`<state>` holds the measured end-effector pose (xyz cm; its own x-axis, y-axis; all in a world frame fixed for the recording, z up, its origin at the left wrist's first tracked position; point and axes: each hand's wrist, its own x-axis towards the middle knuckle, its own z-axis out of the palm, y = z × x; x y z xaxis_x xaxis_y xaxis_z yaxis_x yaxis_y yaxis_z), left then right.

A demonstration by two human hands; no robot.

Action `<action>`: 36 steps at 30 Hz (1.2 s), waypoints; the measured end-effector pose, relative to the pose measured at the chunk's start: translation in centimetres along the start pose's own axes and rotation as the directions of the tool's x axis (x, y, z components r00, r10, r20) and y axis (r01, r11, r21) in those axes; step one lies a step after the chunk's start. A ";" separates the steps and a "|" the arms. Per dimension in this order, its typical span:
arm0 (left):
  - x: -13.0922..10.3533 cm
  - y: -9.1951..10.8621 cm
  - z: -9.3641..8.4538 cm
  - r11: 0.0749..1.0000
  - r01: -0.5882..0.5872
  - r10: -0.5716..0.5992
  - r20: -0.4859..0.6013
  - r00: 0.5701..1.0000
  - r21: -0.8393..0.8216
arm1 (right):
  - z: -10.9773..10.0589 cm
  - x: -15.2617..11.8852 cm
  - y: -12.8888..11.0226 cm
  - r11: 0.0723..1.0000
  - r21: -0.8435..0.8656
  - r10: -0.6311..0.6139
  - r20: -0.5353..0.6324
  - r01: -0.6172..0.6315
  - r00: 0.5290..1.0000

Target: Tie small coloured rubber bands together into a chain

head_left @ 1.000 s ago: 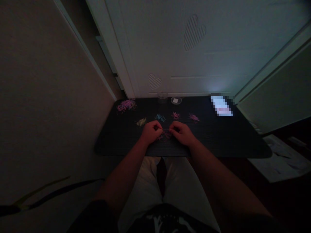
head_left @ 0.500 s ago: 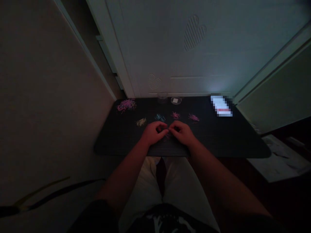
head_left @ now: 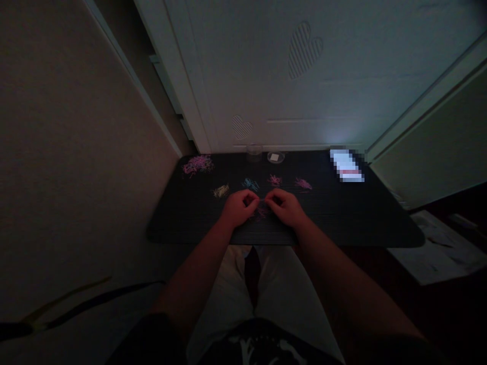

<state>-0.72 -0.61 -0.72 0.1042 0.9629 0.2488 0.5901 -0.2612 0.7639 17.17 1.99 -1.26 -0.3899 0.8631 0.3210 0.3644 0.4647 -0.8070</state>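
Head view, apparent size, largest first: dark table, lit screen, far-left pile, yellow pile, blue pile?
1. Dark table
2. Lit screen
3. Far-left pile
Yellow pile and blue pile look alike; not ranked.

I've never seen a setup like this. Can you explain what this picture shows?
There's no machine: these are a person's bare left hand and right hand, filmed from a camera worn on their head, looking forward and down. On the dark table lie thin strands: a yellow pile, blue pile, pink pile, purple pile and a larger mixed pile. Behind stands a clear container. Both hands are poised as if pinching over loose strands; it's too dark to tell what's held.
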 end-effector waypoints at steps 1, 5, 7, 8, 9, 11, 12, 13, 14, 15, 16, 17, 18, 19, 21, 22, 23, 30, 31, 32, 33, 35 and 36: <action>0.0 -0.1 0.0 1.000 0.001 -0.001 -0.011 1.000 -0.009 | 0.0 0.0 0.1 1.000 0.006 0.010 -0.006 -0.010 1.000; 0.2 -0.4 0.0 0.995 0.028 -0.037 -0.090 0.995 -0.091 | 0.0 0.1 0.5 0.998 0.015 0.055 -0.077 -0.054 0.996; 0.2 -0.5 0.0 0.991 0.039 -0.056 -0.132 0.990 -0.127 | 0.0 0.1 0.6 0.998 0.007 0.067 -0.101 -0.067 0.993; 0.2 -0.5 0.0 0.990 0.038 -0.059 -0.152 0.987 -0.138 | 0.0 0.1 0.6 0.997 0.001 0.072 -0.105 -0.072 0.992; 0.2 -0.6 0.0 0.989 0.035 -0.061 -0.173 0.983 -0.146 | 0.0 0.1 0.6 0.997 -0.007 0.076 -0.106 -0.077 0.992; 0.3 -0.7 0.0 0.988 0.033 -0.068 -0.228 0.971 -0.152 | 0.0 0.1 0.6 0.996 -0.028 0.078 -0.104 -0.081 0.992; 0.3 -0.7 -0.1 0.988 0.037 -0.075 -0.259 0.963 -0.149 | 0.0 0.1 0.5 0.996 -0.039 0.078 -0.101 -0.082 0.992; 0.3 -0.8 -0.3 0.989 0.042 -0.081 -0.288 0.954 -0.139 | 0.0 0.1 0.4 0.995 -0.049 0.080 -0.096 -0.085 0.992; 0.3 -0.9 -0.5 0.991 0.050 -0.086 -0.307 0.948 -0.124 | 0.0 0.1 0.3 0.994 -0.059 0.085 -0.089 -0.090 0.992; 0.2 -1.1 -0.8 0.993 0.057 -0.088 -0.318 0.944 -0.105 | 0.0 0.1 0.2 0.993 -0.068 0.089 -0.081 -0.094 0.993; 0.1 -1.2 -1.1 0.994 0.063 -0.087 -0.318 0.944 -0.086 | 0.0 0.1 0.1 0.992 -0.078 0.093 -0.071 -0.099 0.993; 0.0 -1.3 -1.5 0.995 0.068 -0.085 -0.314 0.945 -0.067 | 0.0 0.1 0.0 0.991 -0.089 0.096 -0.062 -0.101 0.993; -0.2 -1.4 -1.8 0.996 0.073 -0.085 -0.310 0.947 -0.051 | 0.0 0.1 -0.1 0.990 -0.098 0.096 -0.056 -0.101 0.994; -0.3 -1.5 -2.1 0.996 0.078 -0.086 -0.308 0.947 -0.038 | 0.0 0.0 -0.2 0.989 -0.104 0.096 -0.054 -0.101 0.994; -0.8 -1.6 -2.6 0.995 0.094 -0.095 -0.304 0.948 -0.018 | 0.0 0.0 -0.2 0.990 -0.105 0.093 -0.053 -0.098 0.994; -1.0 -1.6 -2.8 0.995 0.103 -0.101 -0.298 0.949 -0.008 | 0.0 0.0 -0.2 0.990 -0.099 0.091 -0.052 -0.096 0.994; -1.3 -1.6 -3.0 0.994 0.113 -0.107 -0.291 0.951 0.001 | 0.0 -0.1 -0.2 0.992 -0.091 0.087 -0.052 -0.092 0.995; -1.8 -0.6 -3.0 0.990 0.142 -0.129 -0.265 0.956 0.029 | 0.1 -0.1 -0.1 0.995 -0.084 0.043 -0.066 -0.049 0.997; -1.6 -0.3 -3.0 0.990 0.134 -0.121 -0.261 0.958 0.032 | 0.1 -0.1 -0.1 0.996 -0.083 0.039 -0.058 -0.044 0.998; -1.2 0.1 -2.9 0.992 0.123 -0.111 -0.257 0.960 0.033 | 0.1 -0.1 0.0 0.996 -0.086 0.034 -0.047 -0.038 0.998; -0.7 0.5 -2.8 0.994 0.107 -0.095 -0.248 0.964 0.036 | 0.1 -0.1 0.0 0.995 -0.096 0.027 -0.034 -0.030 0.999; 0.6 1.4 -2.4 0.997 0.068 -0.057 -0.216 0.975 0.043 | 0.2 -0.1 0.1 0.992 -0.124 0.000 -0.004 -0.001 1.000; 1.5 1.9 -2.1 0.998 0.044 -0.033 -0.184 0.982 0.054 | 0.2 -0.1 0.0 0.990 -0.140 -0.016 0.016 0.018 1.000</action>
<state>-1.14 0.15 2.36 -0.0645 0.9423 0.3286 0.6362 -0.2148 0.7410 17.07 1.89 -1.40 -0.4092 0.8522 0.3260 0.4723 0.5035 -0.7235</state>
